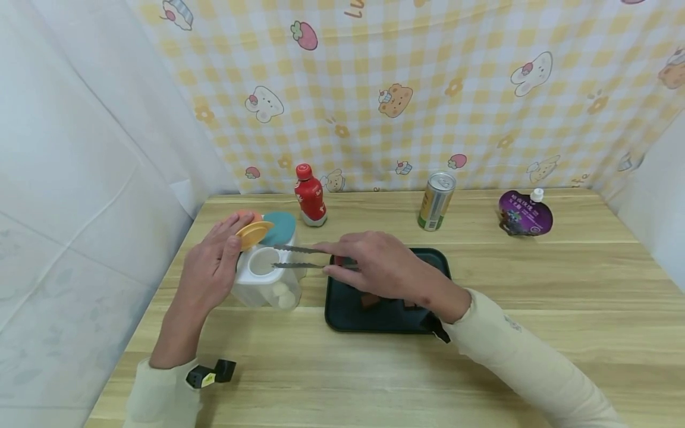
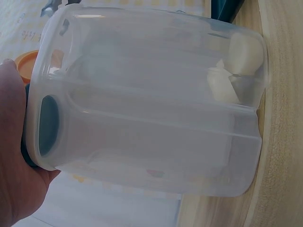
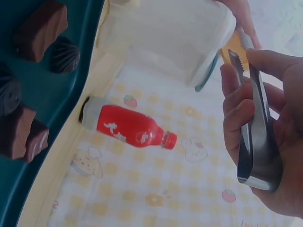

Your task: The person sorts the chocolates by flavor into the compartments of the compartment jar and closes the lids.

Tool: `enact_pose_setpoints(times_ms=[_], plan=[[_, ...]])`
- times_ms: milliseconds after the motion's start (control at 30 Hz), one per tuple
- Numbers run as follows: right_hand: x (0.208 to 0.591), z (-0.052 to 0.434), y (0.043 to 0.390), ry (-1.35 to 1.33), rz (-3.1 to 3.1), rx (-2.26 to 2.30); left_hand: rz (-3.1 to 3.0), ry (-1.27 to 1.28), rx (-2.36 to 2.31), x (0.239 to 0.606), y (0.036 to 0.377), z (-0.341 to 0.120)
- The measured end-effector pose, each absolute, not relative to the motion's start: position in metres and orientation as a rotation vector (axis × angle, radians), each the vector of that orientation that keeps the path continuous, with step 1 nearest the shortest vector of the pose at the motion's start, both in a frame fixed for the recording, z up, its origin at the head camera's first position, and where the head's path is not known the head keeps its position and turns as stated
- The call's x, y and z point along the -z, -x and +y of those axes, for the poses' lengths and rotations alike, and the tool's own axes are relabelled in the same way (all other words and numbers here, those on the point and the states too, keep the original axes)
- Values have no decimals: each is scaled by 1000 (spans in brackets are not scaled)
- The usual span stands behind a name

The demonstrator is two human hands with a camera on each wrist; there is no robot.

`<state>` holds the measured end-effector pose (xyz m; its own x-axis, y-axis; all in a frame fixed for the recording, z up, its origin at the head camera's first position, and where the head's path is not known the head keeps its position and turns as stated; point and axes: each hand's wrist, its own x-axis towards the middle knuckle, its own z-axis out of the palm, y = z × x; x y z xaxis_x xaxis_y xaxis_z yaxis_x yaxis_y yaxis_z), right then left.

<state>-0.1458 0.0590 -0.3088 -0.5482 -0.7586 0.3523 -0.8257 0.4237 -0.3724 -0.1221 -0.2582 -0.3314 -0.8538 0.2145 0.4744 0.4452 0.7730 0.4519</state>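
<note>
A clear storage container (image 1: pixel 248 291) with a white top and several coloured lids stands on the table; pale chunks (image 2: pixel 244 54) lie at its bottom. Its yellow-orange lid (image 1: pixel 255 234) is tipped up, baring a round opening (image 1: pixel 264 261). My left hand (image 1: pixel 210 267) grips the container's top edge, thumb beside the raised lid. My right hand (image 1: pixel 374 264) holds metal tongs (image 3: pixel 262 142) between thumb and fingers. The serrated tong tips are apart over the opening, with nothing visible between them. Below my right hand is a dark green tray (image 1: pixel 348 318), partly hidden by it.
Brown chocolate-like pieces (image 3: pixel 42 30) lie on the tray. Behind stand a red bottle (image 1: pixel 311 196) and a can (image 1: pixel 436 201). A purple pouch (image 1: pixel 526 213) with a white cap lies at the back right. A patterned cloth (image 1: pixel 342 89) hangs behind the table.
</note>
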Motion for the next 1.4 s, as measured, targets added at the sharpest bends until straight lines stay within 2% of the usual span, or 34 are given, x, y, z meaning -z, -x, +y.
enact_pose_setpoints(times_ms=[300, 567, 1000, 1400], plan=[[311, 99, 147, -1365, -2562, -782, -2575, 472, 798, 330, 120, -258], [325, 160, 150, -1366, -2641, -745, -2573, 497, 800, 329, 121, -260], [352, 254, 151, -1317, -2828, -982, -2572, 511, 797, 330, 123, -260], [377, 291, 147, -1254, -2906, -1031, -2586, 496, 802, 331, 123, -261]])
